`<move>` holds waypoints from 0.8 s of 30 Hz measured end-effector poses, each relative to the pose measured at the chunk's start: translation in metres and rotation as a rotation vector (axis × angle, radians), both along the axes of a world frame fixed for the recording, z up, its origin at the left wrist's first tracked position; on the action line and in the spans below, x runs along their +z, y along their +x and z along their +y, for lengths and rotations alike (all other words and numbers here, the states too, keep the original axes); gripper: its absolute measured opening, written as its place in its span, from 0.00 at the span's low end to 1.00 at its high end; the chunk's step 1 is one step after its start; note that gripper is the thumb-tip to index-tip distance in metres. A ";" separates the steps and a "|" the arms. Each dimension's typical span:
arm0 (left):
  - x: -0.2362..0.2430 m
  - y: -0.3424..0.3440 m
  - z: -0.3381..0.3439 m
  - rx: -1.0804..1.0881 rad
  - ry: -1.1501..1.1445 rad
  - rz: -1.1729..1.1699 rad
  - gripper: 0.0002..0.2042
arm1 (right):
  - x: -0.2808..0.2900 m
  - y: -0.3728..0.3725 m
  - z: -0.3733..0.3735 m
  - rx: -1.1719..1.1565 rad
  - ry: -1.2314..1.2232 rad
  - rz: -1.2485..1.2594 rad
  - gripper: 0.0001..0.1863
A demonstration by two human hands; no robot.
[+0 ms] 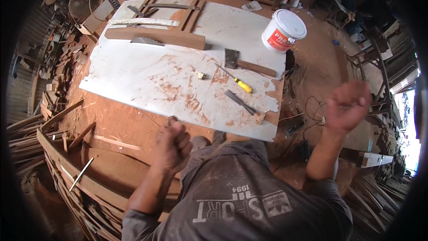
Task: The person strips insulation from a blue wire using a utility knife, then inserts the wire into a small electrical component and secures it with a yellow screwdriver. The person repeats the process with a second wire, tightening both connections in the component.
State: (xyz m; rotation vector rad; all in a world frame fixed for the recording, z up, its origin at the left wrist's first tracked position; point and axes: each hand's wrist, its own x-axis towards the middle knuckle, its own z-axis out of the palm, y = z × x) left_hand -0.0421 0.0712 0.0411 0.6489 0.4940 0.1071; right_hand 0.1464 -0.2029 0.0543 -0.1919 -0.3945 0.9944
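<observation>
On the far left there's a messy stack of long brown wood strips (26, 140) on the shop floor. Next, at the far left of the white, dust-smeared tabletop (129, 67), a thick brown wooden beam (178, 39) lies near a jointed frame, with a curved grey metal blade (148, 41) by its near side. Then the left grip (173, 146), a curled fist at the tabletop's near edge; can't tell if anything's tucked inside. A small pale chunky lump (201, 76) sits up beyond it.

Moving right, a thin-shafted screwdriver with a yellow handle (242, 84) lies at an angle, and closer to the person is a flat dark metal chisel with a stubby light wooden handle (236, 97). That chisel is right of the left grip and left of the right one, well apart from both. Just past the screwdriver: a dark-headed hatchet with a brown wooden handle (249, 65), then a white plastic bucket with a red label (281, 31), lid on.

Last up, the right grip (348, 107), clenched, a bit blurry, off the tabletop's right side.
</observation>
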 end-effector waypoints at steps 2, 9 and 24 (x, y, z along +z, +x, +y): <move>-0.001 0.013 -0.020 -0.055 0.137 -0.119 0.07 | 0.010 0.044 -0.018 -0.266 -0.006 -0.178 0.14; -0.005 0.031 -0.038 -0.132 -0.054 -0.235 0.07 | -0.004 -0.008 0.062 -0.807 -1.047 -1.514 0.19; 0.002 0.036 -0.054 -0.157 0.027 -0.140 0.07 | -0.009 -0.023 0.074 -0.293 -0.632 -0.950 0.10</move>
